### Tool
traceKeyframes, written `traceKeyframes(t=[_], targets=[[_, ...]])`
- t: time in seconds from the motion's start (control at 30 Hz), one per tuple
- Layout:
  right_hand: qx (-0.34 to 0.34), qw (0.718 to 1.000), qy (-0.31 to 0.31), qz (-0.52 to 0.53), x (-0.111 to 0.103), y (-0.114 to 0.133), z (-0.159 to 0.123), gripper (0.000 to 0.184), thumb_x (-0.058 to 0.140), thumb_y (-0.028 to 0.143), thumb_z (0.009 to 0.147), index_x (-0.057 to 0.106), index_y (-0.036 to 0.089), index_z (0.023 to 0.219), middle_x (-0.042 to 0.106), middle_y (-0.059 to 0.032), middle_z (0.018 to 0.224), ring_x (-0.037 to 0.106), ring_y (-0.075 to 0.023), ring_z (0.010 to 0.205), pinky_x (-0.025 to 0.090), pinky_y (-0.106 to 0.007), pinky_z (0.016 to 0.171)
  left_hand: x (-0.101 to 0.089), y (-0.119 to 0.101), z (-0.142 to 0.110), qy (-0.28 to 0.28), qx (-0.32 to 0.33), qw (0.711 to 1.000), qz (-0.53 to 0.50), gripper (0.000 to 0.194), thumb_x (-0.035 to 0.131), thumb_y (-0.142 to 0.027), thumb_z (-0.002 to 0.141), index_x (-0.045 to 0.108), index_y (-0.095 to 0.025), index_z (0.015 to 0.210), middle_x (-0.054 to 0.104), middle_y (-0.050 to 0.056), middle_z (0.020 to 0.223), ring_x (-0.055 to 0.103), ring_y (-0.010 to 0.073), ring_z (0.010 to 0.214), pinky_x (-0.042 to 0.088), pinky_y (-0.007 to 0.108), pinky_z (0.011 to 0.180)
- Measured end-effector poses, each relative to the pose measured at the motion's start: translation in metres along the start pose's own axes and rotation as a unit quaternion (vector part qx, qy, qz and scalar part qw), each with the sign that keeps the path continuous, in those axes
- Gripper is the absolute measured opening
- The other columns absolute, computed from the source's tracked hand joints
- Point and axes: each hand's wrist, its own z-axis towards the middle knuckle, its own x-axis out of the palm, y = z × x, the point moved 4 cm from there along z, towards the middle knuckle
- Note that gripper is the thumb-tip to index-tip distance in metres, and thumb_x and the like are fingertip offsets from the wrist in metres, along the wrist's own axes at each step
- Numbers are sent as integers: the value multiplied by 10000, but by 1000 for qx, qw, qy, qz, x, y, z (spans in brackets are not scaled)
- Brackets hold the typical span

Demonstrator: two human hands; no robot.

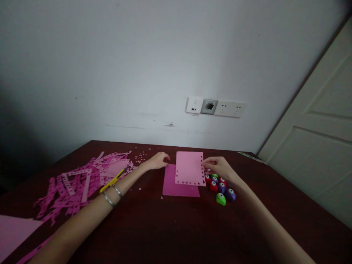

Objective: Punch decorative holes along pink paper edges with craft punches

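Bench [165, 229] strewn with pink offcuts [74, 187], heart-punched sheet [189, 167] at centre

Beneath a white wall [110, 73], the pale pink sheet, tiny hearts punched along its lower and right edges, overlaps a darker pink sheet [176, 189]. Hands stand well apart. Fingers [205, 164] of the right hand [218, 168] meet the sheet's right edge, though whether they pinch it cannot be told. The left hand [156, 161], bracelets [108, 199] at its wrist, curls empty just beside the opposite edge. A light touch at the margin should spare the fragile punched border. Red, green and purple craft punches [220, 187] cluster below the right hand; a yellow utility knife [112, 180] lies left of centre.
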Motion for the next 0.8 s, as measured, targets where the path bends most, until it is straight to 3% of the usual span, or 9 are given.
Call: traceKeyframes(t=[0.1,0.23,0.5,0.67,0.8], targets=[[35,998,56,-19,10,-8,-8,145,703,287,629,662,151,660,639,-2,577,605,-117,533,526,-243,539,11,0,13,42,36,997,58,393,623,-332,673,617,-118,1003,606,122,1023,525,221,939,376,301,807],[33,995,90,-28,4,-6,-25,158,682,314,667,666,159,691,650,-8,625,609,-115,561,524,-239,565,21,2,31,125,13,990,66,428,690,-365,597,620,-137,952,612,84,924,529,192,811,380,268,704],[27,1000,-6,4,-38,5,-53,239,736,379,601,680,165,690,652,-35,649,609,-145,580,531,-275,576,33,14,48,191,-40,979,52,368,739,-343,469,624,-149,760,573,4,657,463,138,587,340,238,522],[44,998,-35,15,-51,0,-58,301,757,416,572,672,157,699,656,-52,675,609,-152,600,532,-284,608,38,15,56,259,-56,963,41,232,725,-311,445,563,-147,469,446,-41,405,360,95,442,298,244,473],[51,998,-37,31,-56,-6,-59,292,757,413,584,673,167,719,653,-38,674,604,-139,600,528,-274,621,39,11,60,262,-59,963,33,242,720,-261,410,502,-158,384,406,-52,360,336,83,412,275,241,456]])
